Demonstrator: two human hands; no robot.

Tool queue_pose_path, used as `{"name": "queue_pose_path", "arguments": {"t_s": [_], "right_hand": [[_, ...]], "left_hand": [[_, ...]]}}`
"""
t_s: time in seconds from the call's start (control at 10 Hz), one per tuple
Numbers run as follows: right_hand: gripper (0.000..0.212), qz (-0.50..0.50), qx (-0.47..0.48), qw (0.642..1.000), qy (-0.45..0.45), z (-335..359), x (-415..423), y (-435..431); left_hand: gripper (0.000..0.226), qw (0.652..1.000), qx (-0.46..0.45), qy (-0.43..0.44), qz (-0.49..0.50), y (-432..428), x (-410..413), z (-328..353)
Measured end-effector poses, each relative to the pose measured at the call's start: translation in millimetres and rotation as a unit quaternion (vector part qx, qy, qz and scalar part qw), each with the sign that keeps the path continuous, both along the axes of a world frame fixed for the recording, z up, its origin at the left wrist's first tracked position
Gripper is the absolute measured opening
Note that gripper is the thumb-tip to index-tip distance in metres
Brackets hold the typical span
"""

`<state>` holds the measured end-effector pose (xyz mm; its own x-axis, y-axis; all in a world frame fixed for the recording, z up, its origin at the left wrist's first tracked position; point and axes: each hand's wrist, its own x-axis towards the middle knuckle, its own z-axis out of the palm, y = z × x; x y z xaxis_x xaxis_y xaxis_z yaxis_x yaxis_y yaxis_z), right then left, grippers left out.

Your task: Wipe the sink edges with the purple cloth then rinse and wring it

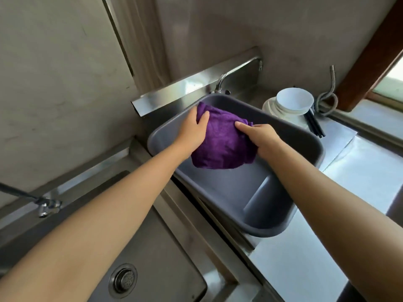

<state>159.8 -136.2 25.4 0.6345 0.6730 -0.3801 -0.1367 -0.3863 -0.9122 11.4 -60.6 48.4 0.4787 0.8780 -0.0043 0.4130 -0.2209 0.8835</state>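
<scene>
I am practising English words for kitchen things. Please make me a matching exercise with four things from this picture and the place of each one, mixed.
Things:
1. purple cloth
2. grey tub
3. white bowls
4. drain strainer

Places:
a. stacked on the counter, right of the tub
b. in the bottom of the steel sink, lower left
c. held by both hands over the tub
d. under the cloth, beside the steel sink

Pairs: 1-c, 2-d, 3-a, 4-b

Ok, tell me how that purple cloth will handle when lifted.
Likely floppy: the purple cloth sags below the left hand and right hand over the grey tub. Probably light and grippy, judging by its fuzzy pile. Whether it is wet is unclear.
</scene>
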Motion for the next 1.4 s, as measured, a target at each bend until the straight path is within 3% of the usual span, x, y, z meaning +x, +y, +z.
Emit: {"name": "queue_pose_path", "arguments": {"t_s": [0.1,0.2,0.3,0.4,0.5,0.6,0.7,0.9,1.1,1.2,1.3,1.4], "right_hand": [[0.035,-0.058,0.020,0.998,0.033,-17,-11,12],[0.040,-0.033,-0.015,0.999,-0.004,-34,-23,18],[0.035,0.015,-0.064,0.975,-0.214,-45,-23,19],[0.031,0.053,-0.073,0.943,-0.320,-51,-12,24],[0.032,0.136,-0.084,0.927,-0.338,-62,1,38],[0.035,0.211,-0.106,0.916,-0.325,-75,5,50],[0.046,0.191,-0.136,0.914,-0.331,-87,10,53],[0.048,0.277,-0.201,0.860,-0.378,-103,0,48],[0.026,0.219,-0.195,0.817,-0.496,-101,-14,55],[0.032,0.233,-0.243,0.801,-0.495,-101,-14,52],[0.035,0.275,-0.294,0.787,-0.468,-90,-10,55],[0.037,0.332,-0.308,0.791,-0.411,-66,-7,63]], "left_hand": [[0.049,0.998,-0.052,0.019,0.039,2,16,-9],[0.045,0.986,-0.139,-0.015,0.090,3,29,-10],[0.044,0.978,-0.168,-0.027,0.120,8,32,-13],[0.039,0.968,-0.205,0.019,0.146,19,24,-25],[0.017,0.928,-0.332,0.053,0.161,25,15,-36],[0.026,0.904,-0.384,0.142,0.121,23,9,-42],[0.047,0.888,-0.399,0.196,0.116,29,5,-51],[0.056,0.895,-0.360,0.250,0.078,33,6,-66],[0.059,0.893,-0.313,0.324,-0.009,25,10,-62],[0.062,0.879,-0.250,0.402,-0.052,20,6,-57],[0.046,0.870,-0.119,0.469,-0.092,15,3,-32],[0.029,0.864,-0.050,0.480,-0.141,15,-1,-1]]}}
